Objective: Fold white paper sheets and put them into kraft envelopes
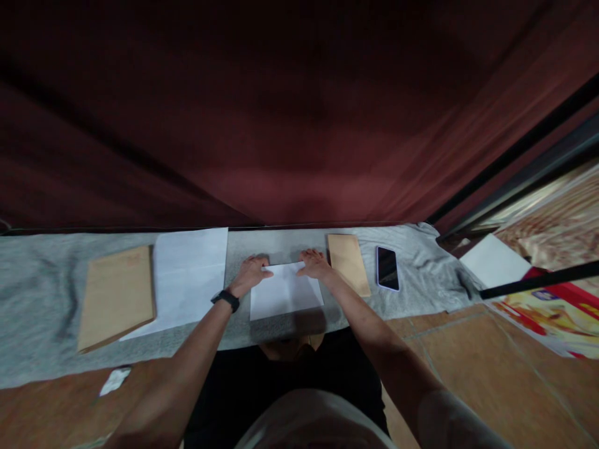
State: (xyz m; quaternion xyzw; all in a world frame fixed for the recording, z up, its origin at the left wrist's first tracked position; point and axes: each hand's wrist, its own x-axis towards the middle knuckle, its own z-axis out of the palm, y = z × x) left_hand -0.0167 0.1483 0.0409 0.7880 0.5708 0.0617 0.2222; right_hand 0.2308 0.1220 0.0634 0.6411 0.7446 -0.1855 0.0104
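Writing nowhere legible: faint reddish print on the large brown envelope [116, 296], too blurred to read. Phone [387, 268] face up, screen dark, pale-edged case, no readable mark.

Left hand [251, 271] palm down on the far left corner of the folded white sheet [286, 292], at about 11 o'clock of it. Fingers [257, 260] stretched flat and close together, pressing down, closed around nothing. Right hand [314, 264] likewise palm down, at 1 o'clock on the far right corner, fingers [309, 255] flat, gripping nothing. Both forearms reaching forward from 6 o'clock, converging on the sheet. Black wristband [226, 300] on the left wrist.

Folded white sheet flat on the grey cloth [47, 280], square to the body, straight ahead of the lap.

At 3 o'clock of it, just beside the right hand, a small brown envelope [349, 263]; further out the same way, the phone, apart from that envelope. At 9 o'clock, a larger white sheet [187, 274], meeting the large brown envelope along its left edge. At 7 o'clock, a small white scrap [115, 380] on the tiled floor [468, 362]. At 12 o'clock, a maroon curtain [299, 125]. Far out at 3 o'clock, white paper [496, 260] beside a colourful printed sheet [552, 312], print unreadable.
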